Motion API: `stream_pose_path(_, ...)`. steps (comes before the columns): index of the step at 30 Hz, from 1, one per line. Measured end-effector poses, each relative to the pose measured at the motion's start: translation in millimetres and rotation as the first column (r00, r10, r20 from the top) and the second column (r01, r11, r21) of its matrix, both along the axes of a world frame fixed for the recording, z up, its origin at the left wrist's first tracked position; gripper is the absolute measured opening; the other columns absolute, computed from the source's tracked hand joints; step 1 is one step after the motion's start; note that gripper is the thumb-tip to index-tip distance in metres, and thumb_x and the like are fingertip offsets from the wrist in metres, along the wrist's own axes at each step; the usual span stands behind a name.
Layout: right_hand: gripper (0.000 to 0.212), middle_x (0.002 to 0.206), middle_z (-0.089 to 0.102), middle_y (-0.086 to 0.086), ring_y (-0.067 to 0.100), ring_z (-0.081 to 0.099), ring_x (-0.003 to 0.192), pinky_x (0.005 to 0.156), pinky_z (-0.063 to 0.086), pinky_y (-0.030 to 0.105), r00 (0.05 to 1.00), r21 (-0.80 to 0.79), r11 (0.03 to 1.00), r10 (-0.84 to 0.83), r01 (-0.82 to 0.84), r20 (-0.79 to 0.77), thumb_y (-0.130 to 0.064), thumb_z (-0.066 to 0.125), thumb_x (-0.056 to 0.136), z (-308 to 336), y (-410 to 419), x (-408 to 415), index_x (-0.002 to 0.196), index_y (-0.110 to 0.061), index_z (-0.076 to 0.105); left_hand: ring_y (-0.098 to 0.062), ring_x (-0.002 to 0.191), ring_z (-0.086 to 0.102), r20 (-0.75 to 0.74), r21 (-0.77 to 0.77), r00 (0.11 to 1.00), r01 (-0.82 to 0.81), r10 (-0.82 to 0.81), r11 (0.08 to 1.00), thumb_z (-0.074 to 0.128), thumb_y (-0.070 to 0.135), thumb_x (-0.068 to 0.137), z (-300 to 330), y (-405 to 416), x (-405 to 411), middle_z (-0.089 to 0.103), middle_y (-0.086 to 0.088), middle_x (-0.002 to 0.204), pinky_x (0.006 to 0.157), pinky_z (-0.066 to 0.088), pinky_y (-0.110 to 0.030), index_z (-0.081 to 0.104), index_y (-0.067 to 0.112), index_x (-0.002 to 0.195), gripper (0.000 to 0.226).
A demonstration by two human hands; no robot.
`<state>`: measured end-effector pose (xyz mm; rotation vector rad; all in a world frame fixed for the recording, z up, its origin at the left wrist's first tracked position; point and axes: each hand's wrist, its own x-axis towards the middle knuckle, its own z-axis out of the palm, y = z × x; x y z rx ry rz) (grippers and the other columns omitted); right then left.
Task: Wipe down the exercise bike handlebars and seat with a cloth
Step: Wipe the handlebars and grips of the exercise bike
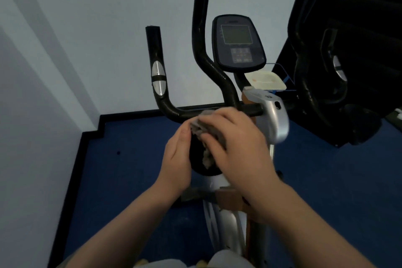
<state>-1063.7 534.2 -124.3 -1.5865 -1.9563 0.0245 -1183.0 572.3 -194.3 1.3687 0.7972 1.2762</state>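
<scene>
The exercise bike's black handlebars [201, 35] rise ahead of me, with a shorter left grip [157, 72] bearing silver pulse pads. A grey cloth [204, 126] sits bunched between my hands, just below the handlebar's crossbar [187, 113]. My right hand [235, 143] lies over the cloth with its fingers curled on it. My left hand [177, 156] holds the cloth's left edge, thumb up. The bike's console [237, 42] stands behind the bars. The seat is not in view.
A silver frame column [275, 115] stands right of my hands. A white tray [265, 80] sits behind the console. A large black machine [348, 50] fills the right side. Blue floor [130, 169] and white walls surround the bike.
</scene>
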Motion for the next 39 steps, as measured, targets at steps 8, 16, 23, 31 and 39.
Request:
stream_pose_path(8,0.018,0.106,0.059,-0.016,0.0,0.054,0.095,0.082,0.044,0.013,0.984,-0.166,0.971,0.162,-0.172,-0.069,-0.014,0.062,0.088,-14,-41,24,0.101,-0.021,0.072,-0.01,0.107,0.063,-0.057,-0.015,0.993,-0.102,0.101,0.995,0.025,0.033,0.102,-1,-4,1,0.069,0.005,0.112,0.085,0.047,-0.014,0.064,0.017,0.12,0.046)
stream_pose_path(16,0.028,0.116,0.064,0.0,0.02,0.057,0.092,0.072,0.048,0.035,0.986,0.047,0.999,0.003,-0.011,0.165,-0.013,0.066,0.085,-17,-7,5,0.113,-0.014,0.07,-0.013,0.108,0.064,-0.02,-0.026,0.993,-0.119,0.119,0.992,0.028,0.03,0.101,5,-8,6,0.071,0.001,0.112,0.089,0.048,-0.018,0.064,0.016,0.117,0.042)
stream_pose_path(23,0.023,0.111,0.06,-0.01,0.011,0.046,0.087,0.068,0.049,0.028,0.978,0.095,0.979,0.172,-0.183,0.115,-0.012,0.064,0.081,-27,-36,39,0.101,-0.019,0.071,-0.01,0.103,0.065,-0.057,-0.014,0.983,-0.178,0.177,0.984,0.026,0.038,0.102,2,-11,6,0.07,0.006,0.107,0.08,0.049,-0.014,0.064,0.018,0.119,0.046)
stream_pose_path(31,0.037,0.123,0.061,-0.001,0.019,0.049,0.098,0.087,0.046,0.031,0.996,0.087,0.993,0.082,-0.084,0.032,-0.001,0.07,0.079,-15,-4,23,0.114,-0.013,0.07,-0.014,0.116,0.061,-0.039,-0.013,0.989,-0.145,0.144,0.989,0.035,0.027,0.103,4,-10,4,0.067,0.0,0.122,0.095,0.05,-0.024,0.06,0.015,0.128,0.037)
stream_pose_path(39,0.029,0.12,0.053,-0.013,0.005,0.048,0.11,0.094,0.038,0.013,0.967,0.146,0.989,0.06,-0.024,-0.247,-0.015,0.06,0.088,-25,-25,48,0.115,-0.02,0.069,0.0,0.106,0.061,-0.4,0.138,0.894,-0.158,0.201,0.978,0.046,0.021,0.097,22,0,-12,0.067,0.019,0.109,0.087,0.047,-0.015,0.065,0.03,0.118,0.03)
